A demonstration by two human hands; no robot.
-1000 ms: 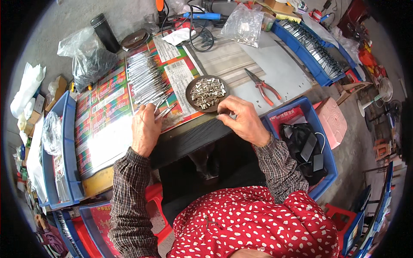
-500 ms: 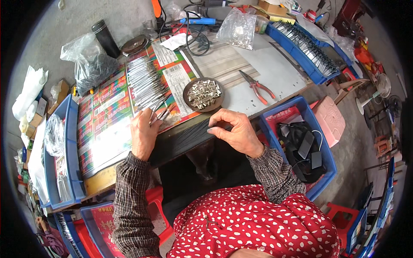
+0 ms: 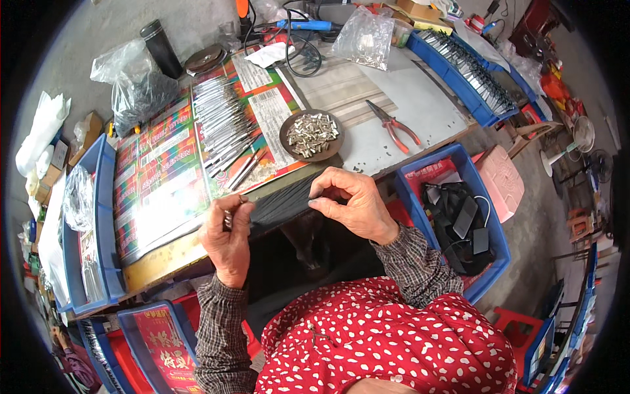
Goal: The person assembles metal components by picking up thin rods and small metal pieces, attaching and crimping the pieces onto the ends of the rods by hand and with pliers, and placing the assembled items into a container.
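My left hand (image 3: pixel 228 240) is raised just off the table's front edge, fingers curled together. A small shiny metal piece shows among those fingers, too little of it visible to name. To its right my right hand (image 3: pixel 354 205) is closed in a pinch, thumb against forefinger; a dark spot shows at the fingertips, and what they hold, if anything, cannot be made out. Beyond the hands a dark round bowl (image 3: pixel 334 149) holds many small silvery metal sleeves (image 3: pixel 312 133). Left of the bowl lies a pile of thin metal rods (image 3: pixel 222 118), with a few loose rods (image 3: pixel 244 172) nearer me.
Red-handled pliers (image 3: pixel 394 128) lie right of the bowl. A blue crate (image 3: pixel 489 276) with dark items stands by the table's right front. Another blue bin (image 3: pixel 118 276) is at the left edge. A blue tray of rods (image 3: pixel 459 69) sits far right; a plastic bag (image 3: pixel 361 43) lies at the back.
My left hand has come away from the rods, toward me and slightly right, leaving the loose rods uncovered. My right hand has shifted slightly left and stays pinched.
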